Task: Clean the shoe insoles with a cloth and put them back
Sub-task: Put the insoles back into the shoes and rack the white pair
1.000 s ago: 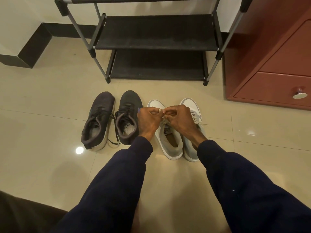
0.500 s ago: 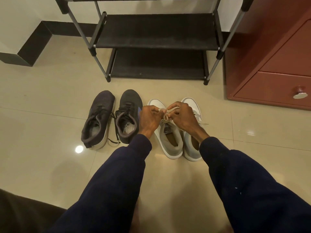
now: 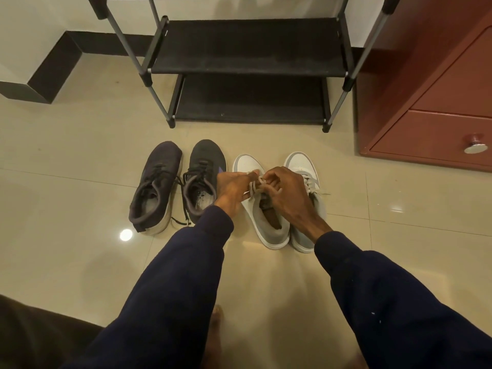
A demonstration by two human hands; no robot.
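Floor (image 3: pixel 80 182): glossy beige tiles; lamp glare (image 3: pixel 126 234) at 7 o'clock of the dark shoes.
Shoe rack (image 3: pixel 247 46): black shelves, metal posts, at 12 o'clock vs. the shoes, backed to the wall.
Cabinet (image 3: pixel 439 102): red-brown, at 2 o'clock; round metal knob (image 3: pixel 474 147) on drawer front.
L dark shoe (image 3: pixel 157 187) + R dark shoe (image 3: pixel 205 169): side by side, toes to 12, at 9 o'clock of the pale ones; black lace end trails on floor betw. the heels.
L pale shoe (image 3: pixel 277 231) + R pale shoe (image 3: pixel 300 162): grey/white, side by side, toes to 12, approx. mid-view.
Insole (image 3: pixel 271 217): brown, lying inside L pale shoe, seen thru the opening; front part hidden under the hands.
Laces (image 3: pixel 253 186): pale, over L pale shoe's tongue, held betw. both hands.
L hand (image 3: pixel 231 187): at 9 o'clock of the laces, fingers pinch a strand.
R hand (image 3: pixel 287 195): at 3 o'clock of them, fingers curled round the laces; covers part of R pale shoe.
Sleeves (image 3: pixel 186 275): navy, both arms reach in from 6 o'clock.
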